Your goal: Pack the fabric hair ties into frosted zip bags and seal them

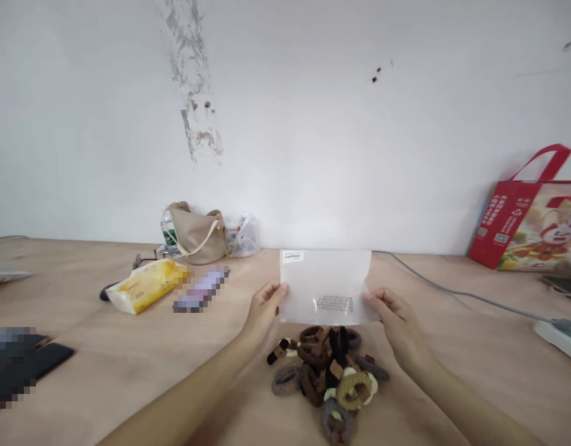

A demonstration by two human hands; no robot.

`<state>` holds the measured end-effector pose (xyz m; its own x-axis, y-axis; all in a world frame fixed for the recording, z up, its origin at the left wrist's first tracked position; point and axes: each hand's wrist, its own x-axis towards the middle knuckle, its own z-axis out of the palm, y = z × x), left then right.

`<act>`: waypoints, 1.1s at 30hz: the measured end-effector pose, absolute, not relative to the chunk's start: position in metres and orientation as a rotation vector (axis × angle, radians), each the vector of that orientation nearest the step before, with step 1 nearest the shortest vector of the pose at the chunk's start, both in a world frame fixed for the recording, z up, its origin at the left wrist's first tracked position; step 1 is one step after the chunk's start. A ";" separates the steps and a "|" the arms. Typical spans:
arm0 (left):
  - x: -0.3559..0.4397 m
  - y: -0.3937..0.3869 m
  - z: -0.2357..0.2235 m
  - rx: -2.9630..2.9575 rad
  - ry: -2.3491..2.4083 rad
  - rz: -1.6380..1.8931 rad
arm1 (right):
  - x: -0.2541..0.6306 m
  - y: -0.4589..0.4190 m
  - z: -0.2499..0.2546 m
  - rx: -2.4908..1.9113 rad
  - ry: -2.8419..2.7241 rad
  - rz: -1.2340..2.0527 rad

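A frosted white plastic bag (325, 286) with a small label and printed text is held upright above the table. My left hand (263, 311) pinches its left edge and my right hand (393, 314) pinches its right edge. Just below the bag, between my forearms, lies a pile of several fuzzy hair ties (329, 378) in brown, black, grey and olive. The bag's lower edge hangs just above the far side of the pile.
On the wooden table (127, 365): a beige handbag (196, 234), a yellow tissue pack (148, 285), a clear bag of small items (243, 235), a dark phone (48, 359) at left, a red gift bag (527, 223) and a grey cable (452, 291) leading to a white power strip (562, 334) at right.
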<state>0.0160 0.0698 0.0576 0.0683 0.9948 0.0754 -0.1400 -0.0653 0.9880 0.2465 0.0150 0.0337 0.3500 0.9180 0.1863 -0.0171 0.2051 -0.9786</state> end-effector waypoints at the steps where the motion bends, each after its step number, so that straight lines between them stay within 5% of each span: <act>1: 0.017 0.075 0.054 1.165 1.024 1.258 | 0.248 0.023 0.030 -1.196 -0.956 0.869; 14: 0.021 0.073 0.030 1.044 0.794 0.955 | 0.235 0.030 0.010 -1.104 -0.821 1.302; 33: 0.008 0.018 0.032 1.037 0.754 0.906 | 0.209 -0.026 0.009 -1.121 -0.958 1.309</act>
<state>0.0079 0.0180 0.0320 0.4368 0.8940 -0.0996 -0.2598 0.2314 0.9375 0.2091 -0.0263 0.0091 0.0588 0.9952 -0.0778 -0.2270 -0.0626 -0.9719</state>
